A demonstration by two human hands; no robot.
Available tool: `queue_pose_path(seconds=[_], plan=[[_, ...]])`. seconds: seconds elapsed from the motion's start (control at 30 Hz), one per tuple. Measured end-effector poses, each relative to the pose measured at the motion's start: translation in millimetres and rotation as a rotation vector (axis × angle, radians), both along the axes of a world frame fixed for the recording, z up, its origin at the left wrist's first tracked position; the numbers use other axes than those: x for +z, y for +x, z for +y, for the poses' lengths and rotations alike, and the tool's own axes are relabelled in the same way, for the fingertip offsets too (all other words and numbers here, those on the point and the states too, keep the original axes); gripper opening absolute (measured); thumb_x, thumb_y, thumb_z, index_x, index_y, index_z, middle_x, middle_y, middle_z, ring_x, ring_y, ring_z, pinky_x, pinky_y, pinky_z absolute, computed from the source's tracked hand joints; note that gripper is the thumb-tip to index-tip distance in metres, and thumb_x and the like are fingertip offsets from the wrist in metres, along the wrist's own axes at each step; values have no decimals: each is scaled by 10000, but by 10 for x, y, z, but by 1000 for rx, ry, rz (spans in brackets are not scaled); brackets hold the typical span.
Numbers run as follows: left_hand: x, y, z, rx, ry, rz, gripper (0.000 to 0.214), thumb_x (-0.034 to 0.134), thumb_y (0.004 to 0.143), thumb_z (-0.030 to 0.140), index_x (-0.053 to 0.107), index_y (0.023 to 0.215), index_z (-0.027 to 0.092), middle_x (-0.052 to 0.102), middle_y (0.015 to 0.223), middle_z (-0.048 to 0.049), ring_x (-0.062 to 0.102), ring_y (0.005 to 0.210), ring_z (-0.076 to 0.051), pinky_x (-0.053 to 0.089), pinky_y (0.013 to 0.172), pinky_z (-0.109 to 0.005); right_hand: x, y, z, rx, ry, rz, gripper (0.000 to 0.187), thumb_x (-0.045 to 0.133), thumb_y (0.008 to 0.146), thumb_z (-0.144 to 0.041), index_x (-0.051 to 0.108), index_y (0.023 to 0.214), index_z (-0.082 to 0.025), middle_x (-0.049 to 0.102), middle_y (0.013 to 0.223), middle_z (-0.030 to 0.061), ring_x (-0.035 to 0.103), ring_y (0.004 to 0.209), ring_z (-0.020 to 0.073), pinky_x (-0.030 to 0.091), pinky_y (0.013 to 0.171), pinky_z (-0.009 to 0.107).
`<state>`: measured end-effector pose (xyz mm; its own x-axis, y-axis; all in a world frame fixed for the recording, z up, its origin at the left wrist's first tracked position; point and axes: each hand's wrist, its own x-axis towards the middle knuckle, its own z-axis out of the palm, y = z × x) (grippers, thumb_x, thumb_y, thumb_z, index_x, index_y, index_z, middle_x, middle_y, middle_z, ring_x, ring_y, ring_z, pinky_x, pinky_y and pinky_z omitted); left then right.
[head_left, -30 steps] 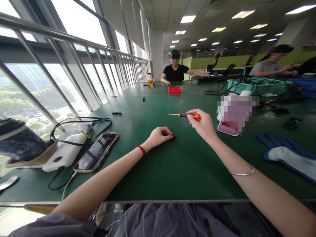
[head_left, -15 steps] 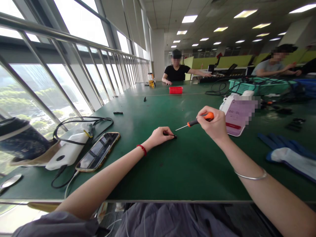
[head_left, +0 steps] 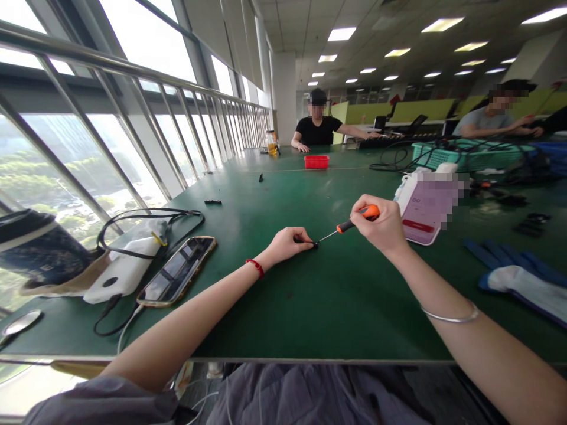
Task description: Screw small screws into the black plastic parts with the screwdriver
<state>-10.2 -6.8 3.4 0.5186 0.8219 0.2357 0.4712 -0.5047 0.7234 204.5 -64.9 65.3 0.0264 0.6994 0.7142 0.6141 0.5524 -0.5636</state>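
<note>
Between the thumb and fingers of my left hand (head_left: 290,243) is a small black part (head_left: 315,244), pinched just above the green tabletop (head_left: 274,319). Most of that part is hidden by the fingers, so I cannot make out its kind. My right hand (head_left: 381,221) grips a screwdriver (head_left: 345,226) by its orange and black handle. The thin metal shaft slants down to the left, and its tip meets the exposed end of the black part.
Left of me lie a phone (head_left: 177,271), a white power bank (head_left: 119,277) with cables and a cup (head_left: 44,254). To the right are a propped phone (head_left: 423,206), gloves (head_left: 522,277) and a green basket (head_left: 465,156). A red bin (head_left: 316,162) stands ahead; two people sit beyond.
The screwdriver has moved slightly down and left, and its tip, apart from the black part before, now reaches it. My left hand has stayed in place.
</note>
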Motion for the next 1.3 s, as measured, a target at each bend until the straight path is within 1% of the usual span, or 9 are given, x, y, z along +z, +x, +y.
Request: queue_pose_path(seconds=[0.33,0.43,0.57,0.63,0.77,0.87,1.03,1.23,1.3], plan=[[17,3,-6,-9,-2,2,157,664,725,306,645,716,150,702,808,-39,627,763,-151,487,739,-261,20,6,39,-25,-49,-84,180,501,720,-290,516,566,-198,495,513,-12,430,507,122,329,526,248],[11,0,7,-23,-3,5,165,663,725,314,645,715,151,701,802,-39,627,754,-151,486,738,-262,167,-33,85,-71,-105,-205,303,436,811,-405,534,610,-200,518,542,1,463,547,136,332,562,256],[-11,-4,17,-10,8,18,159,651,735,313,647,722,155,701,802,-35,625,755,-148,483,739,-258,438,-134,168,-34,-225,-383,156,530,735,-350,549,827,-227,559,624,-20,463,562,134,302,547,243],[-19,-3,15,7,36,30,159,640,744,317,648,729,159,698,801,-30,623,756,-147,479,732,-253,556,-199,211,8,-292,-446,241,573,680,-309,530,905,-235,576,679,-21,470,569,131,295,542,238],[-15,8,2,57,103,75,166,618,758,329,653,734,169,690,793,-23,612,743,-148,468,695,-244,682,-337,292,31,-353,-588,241,455,797,-439,565,755,-229,586,674,6,490,596,150,279,559,259],[-7,17,1,89,145,105,164,614,759,335,663,746,179,685,790,-18,604,735,-149,460,670,-243,690,-386,340,-44,-314,-603,352,368,848,-459,567,683,-220,584,656,25,488,609,160,265,560,271],[-13,28,11,120,185,118,154,618,756,329,679,777,189,676,791,-17,599,737,-150,457,666,-241,652,-303,348,32,-322,-546,191,520,740,-351,550,893,-240,595,716,-6,478,591,137,279,544,247],[-29,32,8,118,161,91,147,629,746,313,693,784,185,681,789,-19,604,731,-148,459,660,-238,627,-277,232,-62,-298,-609,350,381,839,-489,564,695,-229,573,628,22,478,584,163,254,538,272],[-35,31,15,117,140,72,156,636,741,313,697,795,180,685,793,-22,609,737,-149,466,674,-240,622,-284,217,-64,-270,-614,254,429,815,-432,571,732,-239,579,641,12,483,597,162,255,539,267]])
